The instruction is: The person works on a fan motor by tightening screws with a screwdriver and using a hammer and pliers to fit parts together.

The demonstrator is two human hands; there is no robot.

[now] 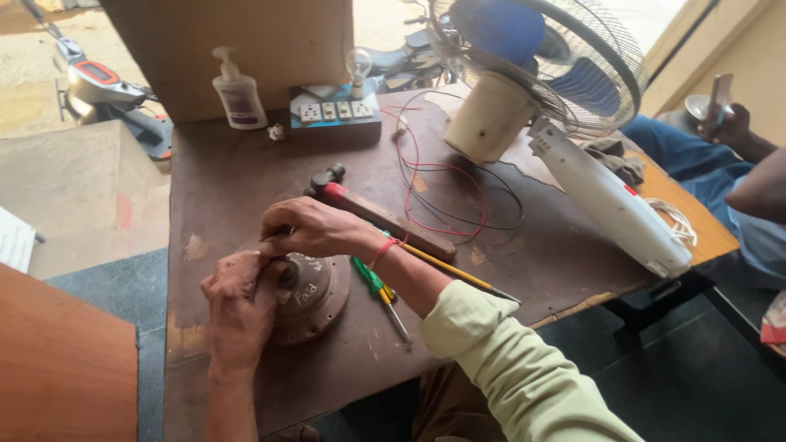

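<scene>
Hands met over a round metal motor housing point(315, 296) that lay near the front left edge of the worn desk point(237, 180). The left hand point(239, 307) curled around its centre hub, fingers closed on it, while the right hand point(315, 231) pinched something small at the same spot; what it held I could not tell. Just beside the housing lay screwdrivers point(378, 288) and a hammer point(381, 214), with a table fan point(565, 106) tipped over towards the back right corner.

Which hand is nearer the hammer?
Right. The right hand lies just below the hammer, nearly touching its handle; the left hand is farther down-left on the round metal part.
</scene>
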